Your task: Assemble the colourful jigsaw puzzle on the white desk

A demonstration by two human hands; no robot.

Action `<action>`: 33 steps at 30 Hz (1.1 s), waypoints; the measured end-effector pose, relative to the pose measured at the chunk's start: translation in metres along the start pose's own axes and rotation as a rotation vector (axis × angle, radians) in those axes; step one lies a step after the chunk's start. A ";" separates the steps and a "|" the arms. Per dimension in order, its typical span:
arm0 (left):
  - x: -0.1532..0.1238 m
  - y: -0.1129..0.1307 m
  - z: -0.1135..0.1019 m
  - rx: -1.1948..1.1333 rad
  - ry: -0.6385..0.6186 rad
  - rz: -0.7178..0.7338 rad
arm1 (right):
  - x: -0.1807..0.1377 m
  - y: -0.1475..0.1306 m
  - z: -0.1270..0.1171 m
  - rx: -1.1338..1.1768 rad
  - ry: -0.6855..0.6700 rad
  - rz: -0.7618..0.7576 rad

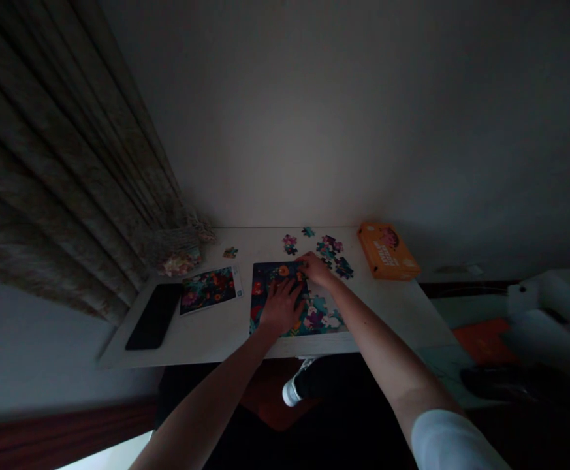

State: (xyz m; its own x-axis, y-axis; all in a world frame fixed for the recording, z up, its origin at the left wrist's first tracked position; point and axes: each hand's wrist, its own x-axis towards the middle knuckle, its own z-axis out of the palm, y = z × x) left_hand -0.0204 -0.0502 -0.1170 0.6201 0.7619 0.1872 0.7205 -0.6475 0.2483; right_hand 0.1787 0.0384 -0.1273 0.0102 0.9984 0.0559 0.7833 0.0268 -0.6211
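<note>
A partly built jigsaw puzzle (320, 316) with dark blue, teal and orange colours lies near the front edge of a white table (216, 333). My left hand (281, 305) rests flat on the puzzle's left half, fingers spread. At the puzzle's upper right corner my right hand (314, 267) has its fingers curled down on the pieces; whether it holds a piece is hidden. Loose puzzle pieces (331, 249) lie just beyond my right hand.
A picture card (209, 288) and a black phone (154, 315) lie left of the puzzle. An orange box (386, 250) sits at the far right of the table. A single piece (230, 252) lies by the curtain (69, 163). My white shoe (292, 390) shows below the table.
</note>
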 end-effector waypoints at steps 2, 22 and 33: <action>0.000 0.000 0.000 0.006 0.000 0.002 | -0.004 -0.004 -0.001 -0.013 -0.001 -0.016; 0.038 -0.006 -0.008 0.113 -0.053 0.054 | -0.111 0.064 -0.048 -0.258 0.436 0.086; 0.042 -0.024 0.008 0.085 -0.039 0.052 | -0.109 0.071 -0.045 -0.215 0.461 0.118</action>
State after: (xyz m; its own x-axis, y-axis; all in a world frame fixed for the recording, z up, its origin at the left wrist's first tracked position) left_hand -0.0093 -0.0028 -0.1225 0.6676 0.7271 0.1602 0.7100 -0.6865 0.1571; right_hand 0.2614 -0.0712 -0.1426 0.3408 0.8671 0.3633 0.8698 -0.1442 -0.4718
